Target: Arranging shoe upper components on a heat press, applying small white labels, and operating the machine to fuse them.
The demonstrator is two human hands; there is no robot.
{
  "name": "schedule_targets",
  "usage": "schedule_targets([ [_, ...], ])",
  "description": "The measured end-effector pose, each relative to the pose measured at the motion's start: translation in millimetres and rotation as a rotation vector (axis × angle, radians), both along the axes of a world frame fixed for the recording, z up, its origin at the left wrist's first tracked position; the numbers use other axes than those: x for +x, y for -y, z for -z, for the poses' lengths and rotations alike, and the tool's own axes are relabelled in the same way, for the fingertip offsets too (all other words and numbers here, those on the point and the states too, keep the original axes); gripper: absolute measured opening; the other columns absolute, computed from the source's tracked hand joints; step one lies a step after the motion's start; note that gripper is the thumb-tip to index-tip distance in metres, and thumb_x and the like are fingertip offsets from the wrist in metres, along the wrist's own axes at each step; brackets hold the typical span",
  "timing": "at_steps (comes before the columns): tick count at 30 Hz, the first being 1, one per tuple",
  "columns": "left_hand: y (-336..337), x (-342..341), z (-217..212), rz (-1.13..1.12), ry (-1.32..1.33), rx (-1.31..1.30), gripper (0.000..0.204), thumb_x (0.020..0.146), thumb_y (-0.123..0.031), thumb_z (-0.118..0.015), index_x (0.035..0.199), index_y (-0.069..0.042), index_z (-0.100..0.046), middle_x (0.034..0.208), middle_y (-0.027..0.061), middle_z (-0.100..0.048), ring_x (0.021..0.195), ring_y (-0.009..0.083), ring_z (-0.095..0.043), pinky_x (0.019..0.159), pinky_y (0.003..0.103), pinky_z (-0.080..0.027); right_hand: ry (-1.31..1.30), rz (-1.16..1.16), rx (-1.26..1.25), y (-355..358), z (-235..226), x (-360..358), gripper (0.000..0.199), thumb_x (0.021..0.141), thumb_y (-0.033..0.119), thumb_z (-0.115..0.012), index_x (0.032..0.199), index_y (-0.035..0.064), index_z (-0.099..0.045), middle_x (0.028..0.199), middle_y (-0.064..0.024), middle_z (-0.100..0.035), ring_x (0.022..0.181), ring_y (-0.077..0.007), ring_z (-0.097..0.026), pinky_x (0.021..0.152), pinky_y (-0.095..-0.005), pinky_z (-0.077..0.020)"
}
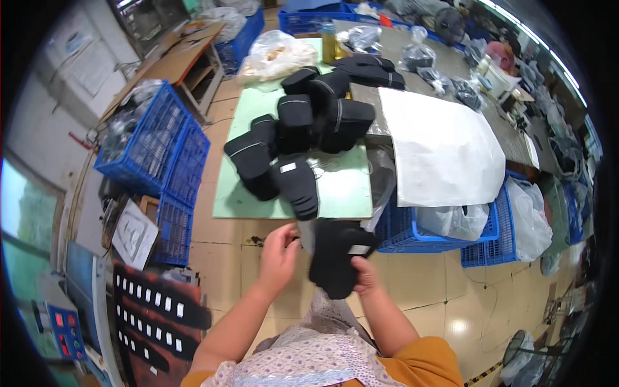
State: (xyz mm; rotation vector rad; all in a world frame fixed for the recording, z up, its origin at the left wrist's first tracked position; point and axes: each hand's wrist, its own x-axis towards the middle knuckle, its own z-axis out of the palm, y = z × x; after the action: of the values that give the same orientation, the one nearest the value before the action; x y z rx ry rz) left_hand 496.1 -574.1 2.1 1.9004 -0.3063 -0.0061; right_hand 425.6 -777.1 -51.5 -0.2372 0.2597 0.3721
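My right hand [365,275] grips a black fabric bundle [338,261] with a small white label, held in front of my apron. My left hand [280,253] is beside it with curled fingers, pinching what looks like the edge of a translucent plastic bag [307,236], which is blurred and partly behind the bundle. Just beyond, a similar labelled black bundle [298,187] lies at the near part of the pale green table [235,203]. More black fabric bundles [294,122] with light edge lines are heaped behind it.
A white sheet [445,148] covers part of the grey table to the right, above blue crates [412,238] holding plastic bags. Stacked blue crates [161,142] stand at left. A rack of labelled black pieces [148,297] and a control box [64,332] are at lower left.
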Motion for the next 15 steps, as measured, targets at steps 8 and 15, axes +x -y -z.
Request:
schedule_targets([
  [8,207.8,187.0,79.6,0.258,0.29,0.551,0.023,0.073,-0.008,-0.064,0.095,-0.004,-0.06,0.095,0.0127,-0.053,0.095,0.0319,-0.049,0.081,0.041,-0.042,0.069,0.424,-0.06,157.2,20.9,-29.9,0.073,0.065,0.024,-0.078,0.128,0.0061,-0.045,0.126,-0.014,-0.05,0.117,-0.0309,-0.048,0.101,-0.0495,-0.035],
  [15,204.6,196.3,103.0,0.385,0.516,0.767,0.007,0.073,-0.009,-0.061,0.075,-0.006,-0.056,0.089,0.0104,-0.055,0.091,0.0313,-0.051,0.075,0.043,-0.041,0.051,0.395,-0.133,169.5,-10.9,10.8,0.08,0.053,0.007,-0.078,0.126,0.0017,-0.045,0.125,-0.0119,-0.051,0.116,-0.0286,-0.049,0.101,-0.043,-0.0362],
])
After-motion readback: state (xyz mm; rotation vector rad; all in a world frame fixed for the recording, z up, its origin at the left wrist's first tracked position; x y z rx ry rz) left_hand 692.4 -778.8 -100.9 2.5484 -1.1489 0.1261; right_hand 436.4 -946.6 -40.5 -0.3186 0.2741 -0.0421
